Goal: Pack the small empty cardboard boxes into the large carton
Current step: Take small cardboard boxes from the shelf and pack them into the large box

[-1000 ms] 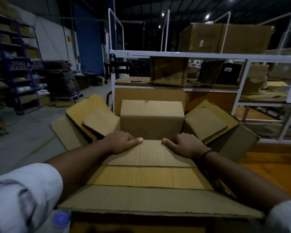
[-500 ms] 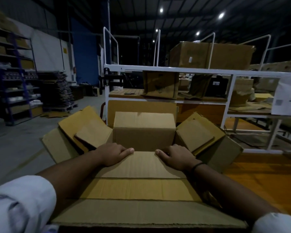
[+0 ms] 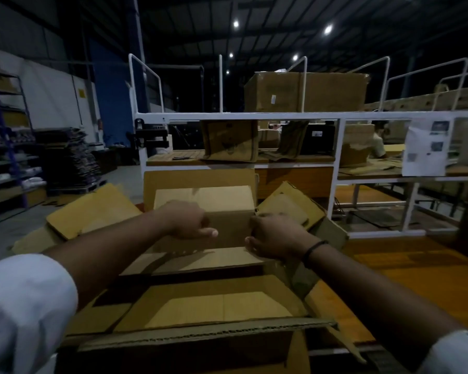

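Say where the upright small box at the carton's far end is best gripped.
Grip the small box by its two side faces, coming in from left and right together: it stands upright, and the flaps of the large carton splay open beside it.

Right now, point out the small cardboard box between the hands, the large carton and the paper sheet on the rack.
small cardboard box (image 3: 227, 197): head view, pale top face.
large carton (image 3: 206, 336): head view, corrugated edge of near flap.
paper sheet (image 3: 426, 148): head view, middle of the sheet.

Your small box is matt brown cardboard, the carton rim shows rough corrugation, and that rack looks like smooth white-painted metal.
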The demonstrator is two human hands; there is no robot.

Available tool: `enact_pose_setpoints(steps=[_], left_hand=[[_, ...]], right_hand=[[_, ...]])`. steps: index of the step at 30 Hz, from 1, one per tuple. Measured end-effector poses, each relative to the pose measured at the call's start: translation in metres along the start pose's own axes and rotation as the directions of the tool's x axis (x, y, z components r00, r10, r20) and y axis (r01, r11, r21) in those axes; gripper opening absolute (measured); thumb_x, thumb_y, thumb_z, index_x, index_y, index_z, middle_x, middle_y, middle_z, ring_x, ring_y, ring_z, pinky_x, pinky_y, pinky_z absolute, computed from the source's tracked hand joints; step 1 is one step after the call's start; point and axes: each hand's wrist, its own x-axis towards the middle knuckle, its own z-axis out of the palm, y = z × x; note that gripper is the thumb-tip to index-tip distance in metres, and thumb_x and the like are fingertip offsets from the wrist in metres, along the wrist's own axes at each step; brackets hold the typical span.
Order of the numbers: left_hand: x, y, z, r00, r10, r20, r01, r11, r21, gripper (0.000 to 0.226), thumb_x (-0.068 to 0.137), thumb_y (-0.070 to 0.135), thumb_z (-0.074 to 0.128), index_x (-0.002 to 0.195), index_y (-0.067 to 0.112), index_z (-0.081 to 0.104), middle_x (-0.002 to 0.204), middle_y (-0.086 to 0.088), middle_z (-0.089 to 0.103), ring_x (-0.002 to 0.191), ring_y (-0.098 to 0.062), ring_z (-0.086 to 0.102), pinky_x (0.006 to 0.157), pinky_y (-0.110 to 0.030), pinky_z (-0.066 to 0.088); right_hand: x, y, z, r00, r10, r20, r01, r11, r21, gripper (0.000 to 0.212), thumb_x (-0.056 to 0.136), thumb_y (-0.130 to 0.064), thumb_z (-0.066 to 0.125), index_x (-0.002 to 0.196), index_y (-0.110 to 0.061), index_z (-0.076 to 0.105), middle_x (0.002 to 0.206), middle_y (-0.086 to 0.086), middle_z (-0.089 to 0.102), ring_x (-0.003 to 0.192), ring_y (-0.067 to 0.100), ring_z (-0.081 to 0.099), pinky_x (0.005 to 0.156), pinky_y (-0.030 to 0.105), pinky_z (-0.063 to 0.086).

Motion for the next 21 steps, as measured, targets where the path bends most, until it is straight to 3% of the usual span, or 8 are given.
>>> enact_pose_setpoints(steps=[3, 6, 8, 11, 13, 17, 21], left_hand=[[0.023, 0.027, -0.033, 0.986, 0.093, -0.136, -0.088, 0.995, 0.044, 0.052, 0.098, 0.070, 0.044, 0.117, 0.027, 0.066, 0.092, 0.009, 0.062, 0.081, -0.007, 0.058, 0.064, -0.027, 0.046], [0.045, 0.060, -0.065, 0.936, 0.195, -0.293, -0.175, 0.980, 0.092, 0.048, 0.100, 0.067, 0.044, 0.115, 0.028, 0.067, 0.080, 0.015, 0.051, 0.072, -0.001, 0.050, 0.056, -0.023, 0.037], [0.059, 0.083, -0.086, 0.885, 0.234, -0.402, -0.208, 0.972, 0.107, 0.049, 0.100, 0.067, 0.043, 0.112, 0.027, 0.067, 0.076, 0.017, 0.046, 0.067, 0.001, 0.046, 0.054, -0.024, 0.034], [0.081, 0.118, -0.115, 0.793, 0.284, -0.538, -0.247, 0.959, 0.142, 0.054, 0.099, 0.070, 0.040, 0.115, 0.026, 0.068, 0.084, 0.009, 0.059, 0.070, -0.006, 0.056, 0.052, -0.024, 0.041], [0.094, 0.144, -0.131, 0.760, 0.306, -0.573, -0.268, 0.951, 0.153, 0.056, 0.099, 0.070, 0.040, 0.117, 0.025, 0.068, 0.088, 0.005, 0.063, 0.073, -0.009, 0.060, 0.055, -0.026, 0.048], [0.122, 0.201, -0.152, 0.742, 0.358, -0.567, -0.323, 0.932, 0.167, 0.050, 0.099, 0.067, 0.044, 0.112, 0.027, 0.070, 0.083, 0.007, 0.060, 0.070, -0.008, 0.058, 0.052, -0.024, 0.041], [0.151, 0.258, -0.163, 0.717, 0.411, -0.563, -0.372, 0.909, 0.189, 0.047, 0.098, 0.067, 0.046, 0.101, 0.027, 0.070, 0.078, 0.007, 0.059, 0.066, -0.009, 0.058, 0.052, -0.026, 0.049]], right_hand=[[-0.012, 0.025, -0.030, 0.994, 0.016, -0.108, -0.019, 0.999, -0.031, 0.040, 0.098, -0.053, 0.058, 0.131, -0.029, 0.057, 0.121, -0.003, 0.063, 0.106, 0.016, 0.058, 0.096, 0.038, 0.051], [-0.029, 0.057, -0.060, 0.980, 0.045, -0.195, -0.048, 0.999, -0.011, 0.041, 0.098, -0.050, 0.060, 0.132, -0.027, 0.058, 0.129, -0.003, 0.060, 0.118, 0.018, 0.055, 0.103, 0.041, 0.047], [-0.041, 0.082, -0.074, 0.957, 0.078, -0.280, -0.077, 0.997, 0.013, 0.041, 0.097, -0.050, 0.061, 0.130, -0.026, 0.059, 0.127, -0.003, 0.060, 0.118, 0.019, 0.055, 0.098, 0.039, 0.049], [-0.060, 0.121, -0.084, 0.921, 0.179, -0.345, -0.166, 0.984, 0.066, 0.045, 0.097, -0.050, 0.061, 0.133, -0.022, 0.059, 0.125, 0.000, 0.060, 0.114, 0.019, 0.057, 0.090, 0.035, 0.052], [-0.073, 0.145, -0.086, 0.899, 0.235, -0.369, -0.224, 0.972, 0.072, 0.049, 0.097, -0.051, 0.061, 0.136, -0.021, 0.058, 0.126, 0.001, 0.062, 0.113, 0.019, 0.057, 0.086, 0.031, 0.049], [-0.105, 0.192, -0.082, 0.858, 0.345, -0.381, -0.326, 0.938, 0.117, 0.040, 0.095, -0.047, 0.065, 0.126, -0.020, 0.063, 0.120, 0.001, 0.064, 0.111, 0.020, 0.058, 0.085, 0.034, 0.052], [-0.137, 0.236, -0.081, 0.819, 0.441, -0.366, -0.420, 0.897, 0.140, 0.038, 0.095, -0.045, 0.066, 0.123, -0.021, 0.064, 0.117, 0.001, 0.065, 0.106, 0.017, 0.059, 0.085, 0.035, 0.055]])
